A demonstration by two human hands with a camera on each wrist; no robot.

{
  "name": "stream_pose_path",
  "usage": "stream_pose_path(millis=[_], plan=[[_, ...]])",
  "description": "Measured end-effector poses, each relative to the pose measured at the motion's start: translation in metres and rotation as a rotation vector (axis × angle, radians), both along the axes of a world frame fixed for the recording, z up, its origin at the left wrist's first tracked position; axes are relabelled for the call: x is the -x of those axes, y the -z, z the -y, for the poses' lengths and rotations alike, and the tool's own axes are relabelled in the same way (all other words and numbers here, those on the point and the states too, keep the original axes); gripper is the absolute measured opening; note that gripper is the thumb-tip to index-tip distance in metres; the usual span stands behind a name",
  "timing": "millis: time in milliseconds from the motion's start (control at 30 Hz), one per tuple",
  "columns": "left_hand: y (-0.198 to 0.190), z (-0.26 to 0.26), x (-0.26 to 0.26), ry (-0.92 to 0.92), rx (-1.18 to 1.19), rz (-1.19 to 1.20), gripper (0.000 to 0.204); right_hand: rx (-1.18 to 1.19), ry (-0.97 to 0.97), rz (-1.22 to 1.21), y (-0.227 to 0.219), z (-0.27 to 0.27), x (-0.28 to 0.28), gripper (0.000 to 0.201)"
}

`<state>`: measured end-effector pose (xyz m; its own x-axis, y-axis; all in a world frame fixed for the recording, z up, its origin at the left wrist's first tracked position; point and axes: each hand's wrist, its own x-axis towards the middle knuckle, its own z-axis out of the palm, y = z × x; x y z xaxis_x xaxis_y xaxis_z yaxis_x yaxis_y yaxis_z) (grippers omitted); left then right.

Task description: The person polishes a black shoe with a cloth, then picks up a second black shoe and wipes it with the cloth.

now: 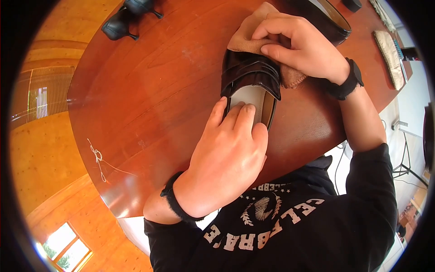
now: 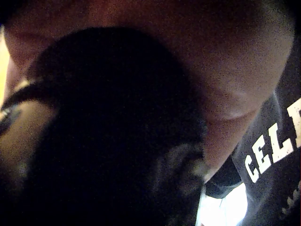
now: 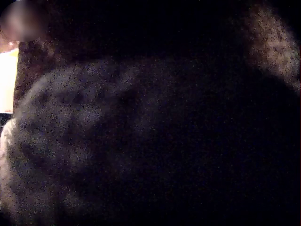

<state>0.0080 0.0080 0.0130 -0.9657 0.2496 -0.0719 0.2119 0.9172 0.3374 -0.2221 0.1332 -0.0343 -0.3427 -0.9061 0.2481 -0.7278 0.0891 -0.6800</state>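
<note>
A dark glossy shoe (image 1: 251, 72) lies on the table with its toe away from the body. My left hand (image 1: 229, 149) grips it at the heel end, two fingers inside on the pale insole (image 1: 248, 97) and another at the left rim; the thumb is hidden. A brown cloth (image 1: 247, 36) covers the toe, and my right hand (image 1: 308, 47) holds it there between thumb and fingers, with one corner hanging at the shoe's right side. Both wrist views are dark and mostly blocked, with no fingertips discernible.
A second dark shoe (image 1: 324, 18) is just beyond the right hand. Black heeled shoes (image 1: 120, 27) stand at the far left of the round table (image 1: 149, 90). Thin string (image 1: 97, 156) lies near the left edge, a cream pad-like object (image 1: 389, 59) at the right.
</note>
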Motion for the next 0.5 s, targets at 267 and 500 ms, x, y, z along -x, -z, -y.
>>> stream_pose_path(millis=[267,500], plan=[[0.0,0.0,0.0,0.002,-0.012,-0.001,0.041,0.054,0.283,-0.24,0.022,0.0,0.011,0.027],[0.0,0.0,0.0,0.004,-0.007,-0.007,0.041,0.069,0.265,-0.254,0.024,0.001,0.013,0.027]])
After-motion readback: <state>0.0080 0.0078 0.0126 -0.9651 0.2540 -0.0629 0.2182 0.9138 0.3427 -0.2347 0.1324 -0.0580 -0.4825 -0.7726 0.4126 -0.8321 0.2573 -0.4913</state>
